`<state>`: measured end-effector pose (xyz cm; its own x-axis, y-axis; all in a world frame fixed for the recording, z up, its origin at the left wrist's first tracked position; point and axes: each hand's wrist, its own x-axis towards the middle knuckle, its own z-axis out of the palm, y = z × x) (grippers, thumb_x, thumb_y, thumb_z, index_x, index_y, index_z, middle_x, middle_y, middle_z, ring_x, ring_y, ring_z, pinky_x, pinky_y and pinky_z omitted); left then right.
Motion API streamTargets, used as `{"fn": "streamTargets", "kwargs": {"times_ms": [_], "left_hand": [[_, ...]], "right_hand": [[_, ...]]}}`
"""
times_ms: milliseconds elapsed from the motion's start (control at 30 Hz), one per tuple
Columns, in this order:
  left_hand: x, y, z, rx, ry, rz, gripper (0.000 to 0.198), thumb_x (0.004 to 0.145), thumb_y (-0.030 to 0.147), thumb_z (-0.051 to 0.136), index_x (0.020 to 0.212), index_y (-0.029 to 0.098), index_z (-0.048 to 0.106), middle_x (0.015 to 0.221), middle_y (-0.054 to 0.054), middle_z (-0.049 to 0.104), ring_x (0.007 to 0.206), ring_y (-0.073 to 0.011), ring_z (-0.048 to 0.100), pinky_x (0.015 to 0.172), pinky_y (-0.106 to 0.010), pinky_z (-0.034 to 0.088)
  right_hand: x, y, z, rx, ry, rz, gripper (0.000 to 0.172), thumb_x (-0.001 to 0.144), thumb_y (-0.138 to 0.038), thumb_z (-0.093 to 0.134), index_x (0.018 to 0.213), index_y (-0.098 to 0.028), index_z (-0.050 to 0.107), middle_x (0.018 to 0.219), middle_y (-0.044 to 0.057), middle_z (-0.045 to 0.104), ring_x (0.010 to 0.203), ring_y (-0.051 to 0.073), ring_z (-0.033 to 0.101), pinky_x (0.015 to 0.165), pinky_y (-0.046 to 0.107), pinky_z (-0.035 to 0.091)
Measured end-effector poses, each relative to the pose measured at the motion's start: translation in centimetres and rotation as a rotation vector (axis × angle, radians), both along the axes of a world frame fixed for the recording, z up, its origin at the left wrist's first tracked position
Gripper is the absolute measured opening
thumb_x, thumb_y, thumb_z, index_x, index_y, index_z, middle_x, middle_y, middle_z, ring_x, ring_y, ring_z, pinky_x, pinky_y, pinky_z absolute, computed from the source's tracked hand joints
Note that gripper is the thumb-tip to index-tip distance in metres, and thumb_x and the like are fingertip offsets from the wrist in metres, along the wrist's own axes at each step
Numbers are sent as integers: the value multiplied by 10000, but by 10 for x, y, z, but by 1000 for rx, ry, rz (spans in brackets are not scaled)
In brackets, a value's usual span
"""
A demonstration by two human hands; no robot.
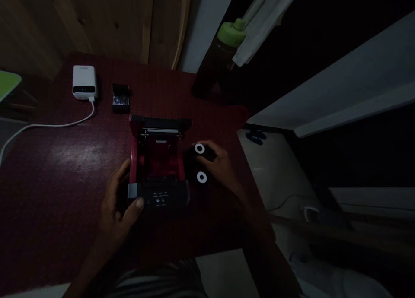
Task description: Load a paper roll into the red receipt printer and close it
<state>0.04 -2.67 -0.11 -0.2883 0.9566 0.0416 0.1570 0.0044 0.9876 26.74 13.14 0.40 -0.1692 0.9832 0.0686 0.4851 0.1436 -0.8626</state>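
A black-and-red printer point(158, 198) sits on the table with its lid point(160, 124) raised, showing a red hollow compartment. My left hand point(118, 198) grips its left side, thumb on the front panel beside the buttons and fingers around the edge. Just right of the printer, my right hand point(217, 160) has thumb and fingers closed around a small roll point(199, 148) with a white ring-shaped end and dark centre. A second roll point(201, 177) of the same look stands closer to me, below the right hand's fingers. Dim light hides the rolls' sides.
A white power bank point(84, 80) with a white cable point(61, 125) lies at the table's back left. Near it is a small dark object point(121, 98) with a patterned face. A bottle with a green cap point(231, 33) stands at the back right. The table's right edge drops to the floor.
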Motion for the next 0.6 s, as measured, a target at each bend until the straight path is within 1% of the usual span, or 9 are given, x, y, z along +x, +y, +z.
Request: {"fn": "streamTargets", "kwargs": {"times_ms": [67, 133, 200, 267, 300, 367, 433, 500, 600], "left_hand": [[-2, 0, -6, 30, 13, -20, 723, 1043, 526, 740, 1711, 343, 532, 1747, -79, 556, 1626, -403, 502, 1337, -573, 433], [-2, 1, -9, 50, 23, -32, 709, 1056, 505, 728, 1715, 341, 525, 1739, -83, 561, 1614, -395, 515, 1331, -571, 438], [-3, 1, -10, 74, 26, -34, 694, 1060, 492, 725, 1709, 339, 531, 1722, -89, 573, 1585, -387, 543, 1320, -575, 449], [-2, 1, -8, 96, 24, -26, 684, 1059, 486, 729, 1701, 343, 541, 1699, -93, 591, 1562, -383, 563, 1309, -579, 461], [-2, 1, -6, 92, 22, -31, 685, 1061, 484, 728, 1704, 345, 536, 1700, -95, 589, 1564, -380, 562, 1311, -580, 460], [-2, 0, -1, 67, 21, -47, 686, 1071, 472, 721, 1713, 339, 520, 1720, -102, 568, 1588, -378, 541, 1326, -582, 442], [-2, 0, 2, 50, 28, -64, 681, 1081, 456, 713, 1717, 329, 508, 1746, -108, 540, 1620, -375, 511, 1346, -578, 420], [-2, 0, 3, 57, 32, -72, 676, 1089, 442, 704, 1721, 324, 497, 1760, -111, 521, 1636, -369, 494, 1356, -573, 408], [-2, 0, -1, 83, 38, -80, 677, 1095, 430, 699, 1728, 329, 483, 1756, -107, 522, 1635, -360, 493, 1360, -569, 402]], "right_hand": [[1, -10, 25, 72, -18, -25, 296, 865, -257, 711, 1151, -268, 783, 1236, 40, 855, 1203, 276, 785, 1120, 525, 595], [3, -25, 58, 204, -70, -42, 320, 907, -220, 709, 1207, -300, 786, 1283, 28, 849, 1240, 278, 782, 1127, 517, 601], [4, -40, 90, 328, -132, -33, 340, 924, -192, 738, 1234, -324, 787, 1263, 19, 851, 1221, 286, 793, 1095, 498, 625], [-2, -50, 112, 405, -212, 75, 410, 957, -200, 724, 1333, -355, 771, 1293, 23, 840, 1202, 296, 799, 1062, 494, 640], [-8, -52, 118, 431, -256, 162, 437, 983, -208, 701, 1391, -357, 752, 1310, 32, 834, 1190, 301, 801, 1051, 501, 644], [-27, -53, 117, 458, -355, 374, 445, 1034, -203, 632, 1456, -313, 718, 1309, 65, 832, 1151, 303, 800, 1027, 513, 650], [-52, -49, 108, 434, -499, 537, 382, 1061, -153, 583, 1403, -239, 731, 1269, 103, 839, 1117, 300, 787, 1011, 509, 645], [-78, -45, 98, 370, -687, 606, 326, 1050, -68, 571, 1284, -189, 762, 1222, 134, 848, 1104, 307, 777, 998, 493, 629], [-108, -41, 91, 256, -925, 602, 288, 1054, -19, 573, 1181, -163, 789, 1196, 163, 855, 1149, 331, 782, 1032, 484, 595]]}}
